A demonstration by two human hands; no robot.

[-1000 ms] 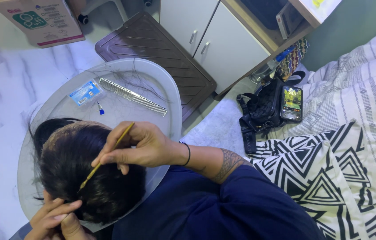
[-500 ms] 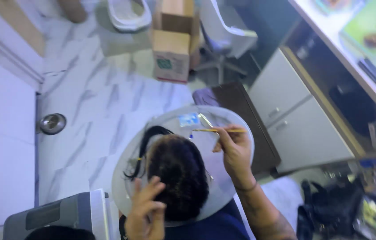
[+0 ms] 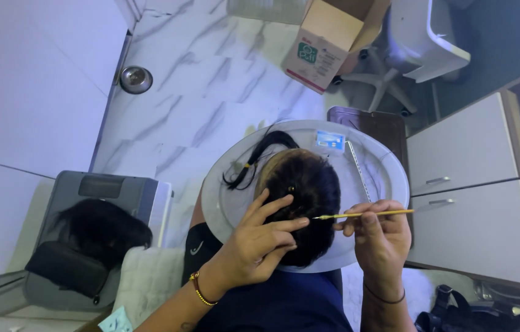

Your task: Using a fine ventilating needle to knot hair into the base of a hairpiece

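Round clear tray (image 3: 389, 178) sits on your lap, centre of scene. Dark wig head (image 3: 306, 203) rests on it, ponytail trailing far-left. Your left hand (image 3: 260, 237) lies on the hair, fingers spread loose, gripping nothing. Your right hand (image 3: 380, 237) pinches 1 thin yellow tool (image 3: 364, 214), tip touching the hair's right side.
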